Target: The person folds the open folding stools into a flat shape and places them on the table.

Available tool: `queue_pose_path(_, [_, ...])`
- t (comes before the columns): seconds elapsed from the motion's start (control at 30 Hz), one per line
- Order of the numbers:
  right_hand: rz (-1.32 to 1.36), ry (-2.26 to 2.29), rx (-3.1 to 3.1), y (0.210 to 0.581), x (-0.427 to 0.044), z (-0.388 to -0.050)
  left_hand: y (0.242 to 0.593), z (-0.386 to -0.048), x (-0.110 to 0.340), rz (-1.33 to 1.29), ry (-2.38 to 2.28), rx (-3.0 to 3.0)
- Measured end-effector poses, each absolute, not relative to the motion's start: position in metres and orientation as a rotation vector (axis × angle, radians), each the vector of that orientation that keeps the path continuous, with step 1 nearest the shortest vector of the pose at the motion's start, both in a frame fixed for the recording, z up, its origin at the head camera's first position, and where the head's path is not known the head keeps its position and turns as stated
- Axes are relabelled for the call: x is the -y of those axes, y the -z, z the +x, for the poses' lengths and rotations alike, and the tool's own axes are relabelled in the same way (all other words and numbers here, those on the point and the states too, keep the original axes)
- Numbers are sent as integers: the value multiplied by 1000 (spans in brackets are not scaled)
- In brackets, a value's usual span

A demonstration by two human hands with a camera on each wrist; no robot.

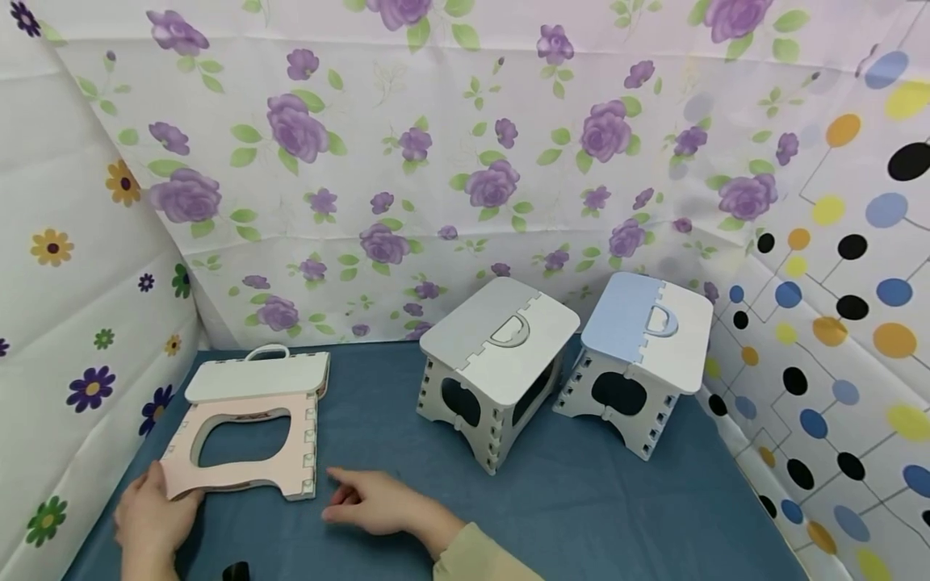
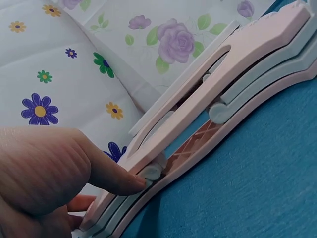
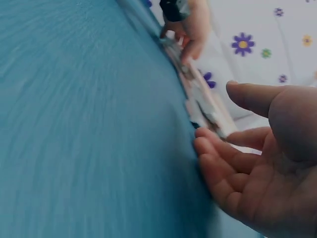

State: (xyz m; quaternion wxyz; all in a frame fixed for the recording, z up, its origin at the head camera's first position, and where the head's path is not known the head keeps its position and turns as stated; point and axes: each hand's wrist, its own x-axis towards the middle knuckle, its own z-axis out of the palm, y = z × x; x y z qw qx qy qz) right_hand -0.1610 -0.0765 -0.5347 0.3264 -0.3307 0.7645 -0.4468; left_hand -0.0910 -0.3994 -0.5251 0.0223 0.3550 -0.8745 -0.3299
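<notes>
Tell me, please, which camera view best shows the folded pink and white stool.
The head view: it shows nearly the whole folded stool, handle included. The left wrist view gives a close, cropped look at its layered edge; the right wrist view catches it small and blurred.

Right wrist view: folded pink stool [image 3: 202, 99] blurred.

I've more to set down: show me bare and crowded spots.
Bare: blue cloth in front of the grey-topped stool and blue-topped stool, right of the sleeve; also between grey-topped stool and folded stool, beyond the right hand. Crowded: left end, under the folded stool and left hand; between the standing stools.
</notes>
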Motion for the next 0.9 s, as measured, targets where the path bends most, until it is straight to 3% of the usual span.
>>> queue_pose_path(0.27, [-948,1257,-1975,516,-12,-167,514,-88,396,1041,1063,2641])
queue_pose_path(0.53, [-802,1337,-2052,482,-97,-185,495,-96,377,1006,1152,2483])
queue_pose_path(0.9, [-760,1316,-2108,449,-170,-188,477,-102,356,915,1203,2432])
